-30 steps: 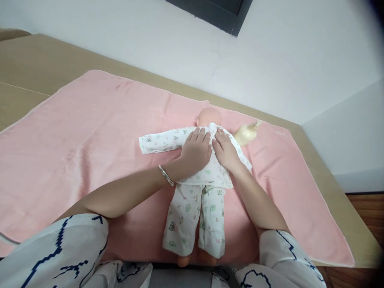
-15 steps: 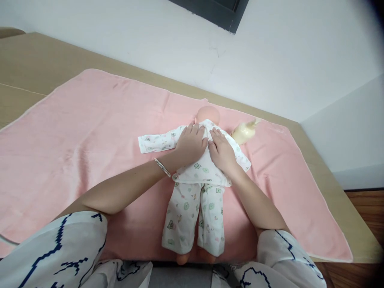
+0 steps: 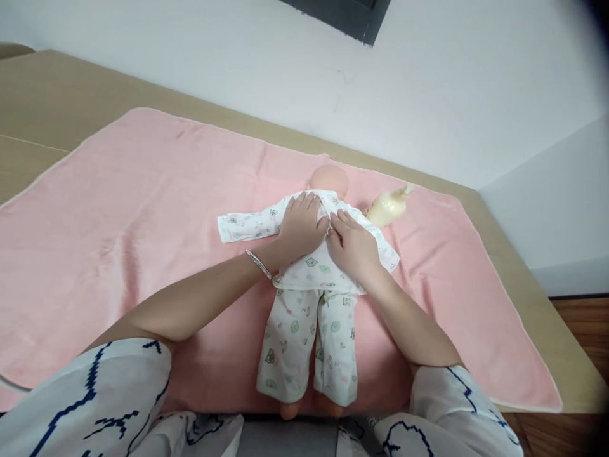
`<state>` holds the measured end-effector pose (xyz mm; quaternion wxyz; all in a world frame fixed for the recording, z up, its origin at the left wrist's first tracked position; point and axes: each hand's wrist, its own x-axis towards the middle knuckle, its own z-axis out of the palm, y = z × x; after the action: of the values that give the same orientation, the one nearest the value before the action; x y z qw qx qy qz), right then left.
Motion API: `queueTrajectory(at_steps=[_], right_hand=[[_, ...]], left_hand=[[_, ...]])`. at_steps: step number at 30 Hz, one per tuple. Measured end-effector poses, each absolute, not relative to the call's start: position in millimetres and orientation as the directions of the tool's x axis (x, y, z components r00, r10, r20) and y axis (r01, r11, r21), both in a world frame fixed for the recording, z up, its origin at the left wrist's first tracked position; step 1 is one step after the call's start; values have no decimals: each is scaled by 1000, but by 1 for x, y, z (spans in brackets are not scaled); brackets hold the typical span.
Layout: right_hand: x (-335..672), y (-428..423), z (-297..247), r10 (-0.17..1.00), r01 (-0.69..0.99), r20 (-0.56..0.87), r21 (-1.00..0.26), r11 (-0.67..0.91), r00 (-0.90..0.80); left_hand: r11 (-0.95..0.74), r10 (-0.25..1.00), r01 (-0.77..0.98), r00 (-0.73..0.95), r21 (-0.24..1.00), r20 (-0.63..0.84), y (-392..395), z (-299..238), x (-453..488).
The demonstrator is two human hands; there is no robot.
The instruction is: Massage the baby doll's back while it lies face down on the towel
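Observation:
A baby doll (image 3: 329, 179) lies on a pink blanket (image 3: 181, 171), its head toward the wall and its feet toward me. It wears a white printed top (image 3: 311, 270) and matching pants (image 3: 290, 336). My left hand (image 3: 302, 225) rests flat on the left side of the top's chest, fingers stretched out. On the right side of the chest lies my right hand (image 3: 353, 244), its fingers extended over the cloth near the front opening. The top's left-hand sleeve lies stretched out sideways. Beneath my palms the cloth is hidden.
A cream-coloured bottle (image 3: 387, 208) lies beside the doll on the right. The blanket covers much of a wooden table (image 3: 157, 86), which stands along a white wall (image 3: 428, 95). A dark frame (image 3: 352, 22) is on the wall above.
My right hand has slid slightly down the top, toward me, and its fingers have drawn closer to the front opening. My left hand stays almost in place.

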<state>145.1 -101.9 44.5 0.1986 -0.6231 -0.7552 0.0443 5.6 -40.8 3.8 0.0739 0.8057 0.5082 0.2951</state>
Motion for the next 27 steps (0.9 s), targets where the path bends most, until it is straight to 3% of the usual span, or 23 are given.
queueTrajectory(at_steps=[7, 15, 20, 27], right_hand=[[175, -63, 21, 927, 852, 285, -394, 345, -244], [162, -79, 28, 936, 870, 260, -372, 323, -237], [156, -85, 27, 938, 889, 269, -343, 304, -217], [183, -60, 23, 941, 866, 242, -386, 318, -238]], left_hand=[[-477, 848, 756, 262, 448, 460, -41, -5, 9], [-583, 765, 680, 277, 444, 581, -44, -9, 2], [-520, 805, 721, 235, 458, 545, -43, -10, 3], [-576, 766, 751, 359, 323, 534, -67, 2, 8]])
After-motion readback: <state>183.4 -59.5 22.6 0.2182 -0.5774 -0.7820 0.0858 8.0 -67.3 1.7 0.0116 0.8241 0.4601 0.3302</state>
